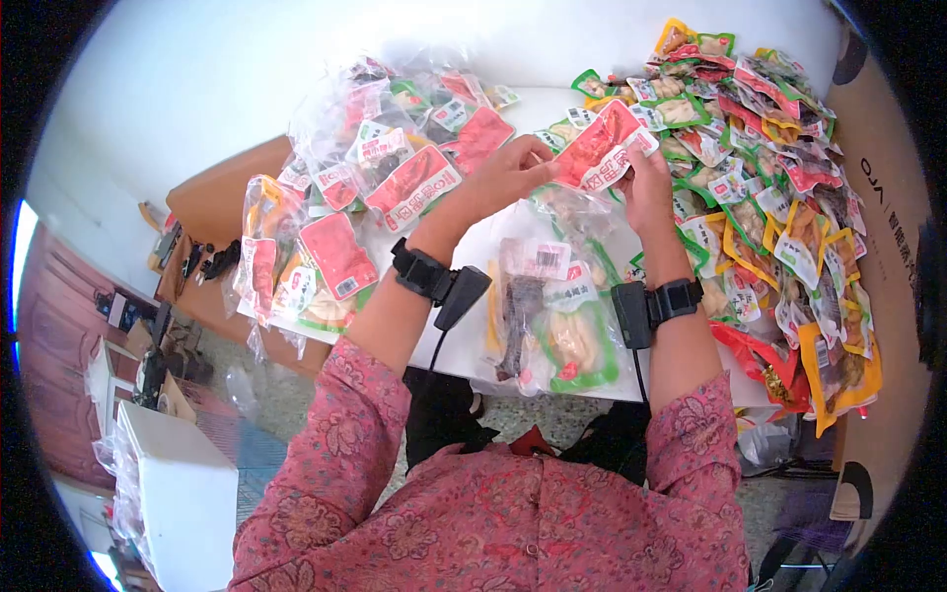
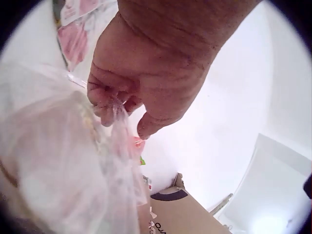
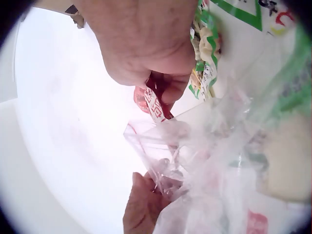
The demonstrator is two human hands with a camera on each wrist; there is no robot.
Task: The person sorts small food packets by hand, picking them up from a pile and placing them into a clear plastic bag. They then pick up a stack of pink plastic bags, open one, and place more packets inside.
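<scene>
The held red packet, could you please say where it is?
In the head view, the red packet is upper right of centre, in the right hand, above the clear bag.

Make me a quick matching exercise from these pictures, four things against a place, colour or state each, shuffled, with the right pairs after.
1. Left hand
2. Right hand
3. Wrist straps
4. Lettered cardboard

A. Black
B. Gripping a clear plastic bag
C. Right edge of the head view
D. Holding a red packet

Pairs: 1-B, 2-D, 3-A, 4-C
</scene>
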